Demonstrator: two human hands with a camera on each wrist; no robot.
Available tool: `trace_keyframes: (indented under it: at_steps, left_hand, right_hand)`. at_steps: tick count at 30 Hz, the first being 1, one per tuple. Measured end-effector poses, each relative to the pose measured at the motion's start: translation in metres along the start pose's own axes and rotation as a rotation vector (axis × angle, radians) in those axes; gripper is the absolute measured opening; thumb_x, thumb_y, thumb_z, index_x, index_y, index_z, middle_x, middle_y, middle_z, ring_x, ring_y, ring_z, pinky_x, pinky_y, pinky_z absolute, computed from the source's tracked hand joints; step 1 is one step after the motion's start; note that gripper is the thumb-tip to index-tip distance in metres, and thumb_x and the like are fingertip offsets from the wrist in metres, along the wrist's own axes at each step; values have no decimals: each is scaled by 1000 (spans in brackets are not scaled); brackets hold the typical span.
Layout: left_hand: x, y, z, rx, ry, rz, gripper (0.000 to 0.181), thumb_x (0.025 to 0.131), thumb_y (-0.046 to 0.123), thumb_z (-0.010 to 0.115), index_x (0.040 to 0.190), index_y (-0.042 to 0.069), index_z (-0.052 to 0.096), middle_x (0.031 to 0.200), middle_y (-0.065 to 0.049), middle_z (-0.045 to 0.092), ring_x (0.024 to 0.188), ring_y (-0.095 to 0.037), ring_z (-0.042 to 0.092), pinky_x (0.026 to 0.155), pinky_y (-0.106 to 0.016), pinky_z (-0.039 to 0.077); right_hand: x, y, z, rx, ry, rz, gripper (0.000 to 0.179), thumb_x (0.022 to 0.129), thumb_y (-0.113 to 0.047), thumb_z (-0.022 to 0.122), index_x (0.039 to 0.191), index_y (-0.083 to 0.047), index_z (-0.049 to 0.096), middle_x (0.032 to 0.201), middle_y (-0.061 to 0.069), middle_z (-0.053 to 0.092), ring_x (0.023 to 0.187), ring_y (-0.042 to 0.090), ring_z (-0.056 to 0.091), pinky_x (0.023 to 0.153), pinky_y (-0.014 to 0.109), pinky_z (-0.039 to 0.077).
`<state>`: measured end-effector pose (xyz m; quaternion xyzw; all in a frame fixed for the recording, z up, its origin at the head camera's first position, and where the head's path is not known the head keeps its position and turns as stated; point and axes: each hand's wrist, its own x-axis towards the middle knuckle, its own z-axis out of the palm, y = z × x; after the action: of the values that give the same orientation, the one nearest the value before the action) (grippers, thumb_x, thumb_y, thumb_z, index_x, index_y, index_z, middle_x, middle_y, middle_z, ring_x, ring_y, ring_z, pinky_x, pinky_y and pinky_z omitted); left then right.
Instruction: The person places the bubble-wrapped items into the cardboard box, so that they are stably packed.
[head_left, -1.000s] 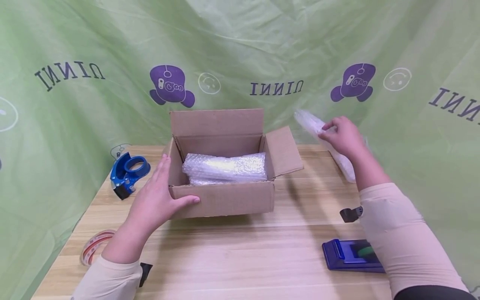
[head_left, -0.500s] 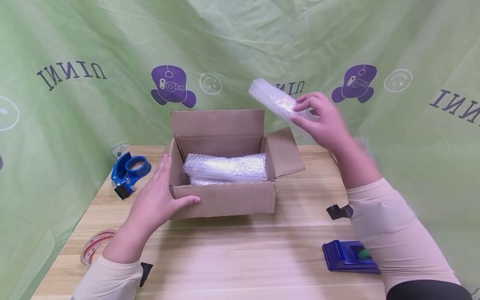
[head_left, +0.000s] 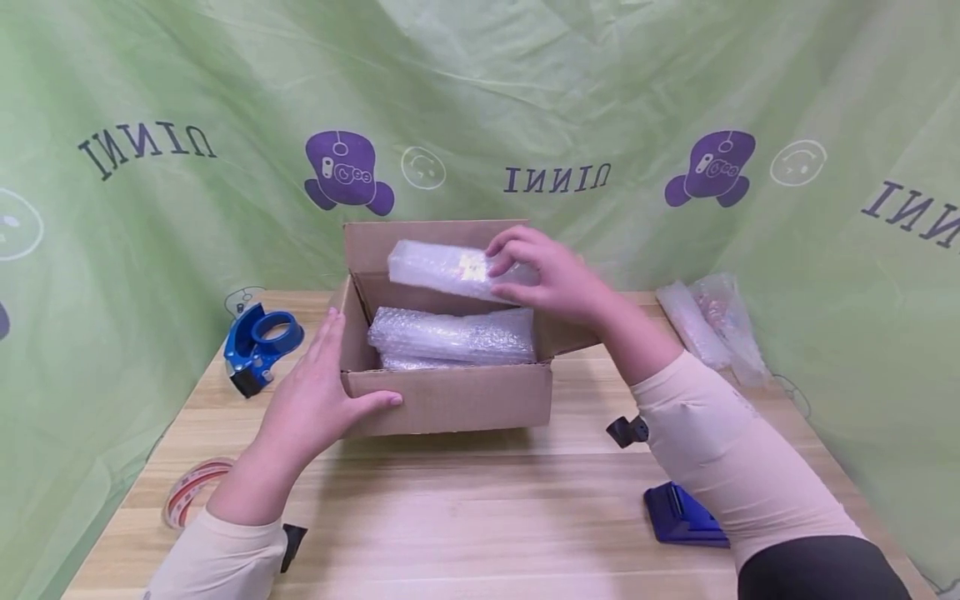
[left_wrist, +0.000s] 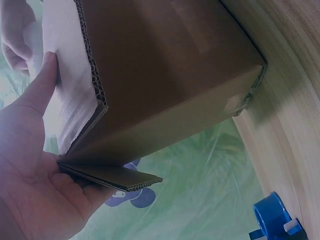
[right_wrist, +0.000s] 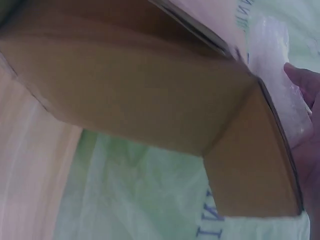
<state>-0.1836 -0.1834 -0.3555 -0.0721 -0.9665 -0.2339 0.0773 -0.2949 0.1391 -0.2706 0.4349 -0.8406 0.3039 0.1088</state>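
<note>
An open cardboard box (head_left: 457,400) stands mid-table with its flaps folded outward. Bubble-wrapped packages (head_left: 457,333) lie inside it. My left hand (head_left: 311,396) grips the box's left front corner, thumb over the front flap and fingers along the left side. Over the back part of the box, my right hand (head_left: 551,275) pinches a long bubble-wrapped package (head_left: 438,265) near its right end, held roughly level. The right wrist view shows that same package (right_wrist: 272,70) beyond the box's flap. Its contents are hidden by the wrap.
A blue tape gun (head_left: 255,346) lies left of the box, with a tape roll (head_left: 183,496) nearer me. At right, a blue tape dispenser (head_left: 682,517) is partly under my sleeve. Other bubble-wrapped pieces (head_left: 697,325) lie back right, before a green curtain (head_left: 480,100).
My right hand has lifted the bubble-wrapped package from the back right and carried it left, first up, then down over the box. The left hand has stayed on the box corner.
</note>
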Motion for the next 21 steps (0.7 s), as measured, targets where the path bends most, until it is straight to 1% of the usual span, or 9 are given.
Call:
trace_keyframes:
  at_steps: [3, 6, 8, 10, 14, 18, 21]
  left_hand:
    - [0, 0, 1, -1, 3, 3, 133, 68, 79, 67, 158, 8, 1, 166, -12, 2, 146, -45, 23, 110, -65, 30]
    - [1, 0, 2, 0, 5, 3, 133, 68, 80, 67, 159, 9, 2, 166, -11, 2, 146, -44, 23, 110, -65, 30]
    - [1, 0, 2, 1, 5, 4, 133, 67, 80, 66, 159, 9, 1, 166, -11, 2, 147, -43, 23, 110, -65, 30]
    - [1, 0, 2, 0, 6, 7, 133, 67, 81, 66, 159, 9, 1, 166, -11, 2, 147, -43, 22, 111, -65, 29]
    - [1, 0, 2, -3, 9, 13, 132, 68, 80, 66, 159, 9, 1, 166, -11, 2, 147, -43, 22, 111, -65, 29]
    - [1, 0, 2, -4, 6, 11, 132, 68, 79, 67, 158, 8, 1, 166, -12, 2, 147, -43, 22, 111, -65, 29]
    - [1, 0, 2, -4, 4, 9, 132, 68, 78, 68, 158, 8, 2, 166, -12, 2, 147, -43, 21, 111, -65, 29]
  right_hand:
    - [3, 1, 14, -12, -71, -23, 14, 87, -19, 74, 97, -12, 67, 125, 3, 58, 123, 19, 50, 110, 38, 39]
    - [3, 3, 27, -29, -145, -23, 12, 89, -20, 73, 96, -13, 66, 125, 3, 58, 122, 19, 51, 108, 37, 41]
    - [1, 5, 33, -31, -177, -10, 12, 89, -20, 73, 96, -13, 65, 124, 3, 58, 121, 18, 51, 106, 37, 42]
    - [-1, 8, 37, -26, -191, 5, 11, 89, -19, 72, 95, -13, 65, 124, 3, 57, 120, 18, 51, 105, 36, 42]
    - [-3, 11, 39, -25, -181, 11, 11, 89, -17, 73, 95, -12, 64, 124, 3, 56, 120, 18, 51, 105, 37, 42]
    - [0, 11, 37, -80, -129, -7, 10, 89, -17, 73, 93, -13, 65, 125, 4, 57, 122, 21, 49, 105, 38, 42]
    - [3, 12, 36, -126, -91, 1, 9, 88, -13, 73, 93, -11, 65, 126, 6, 57, 123, 24, 48, 105, 39, 42]
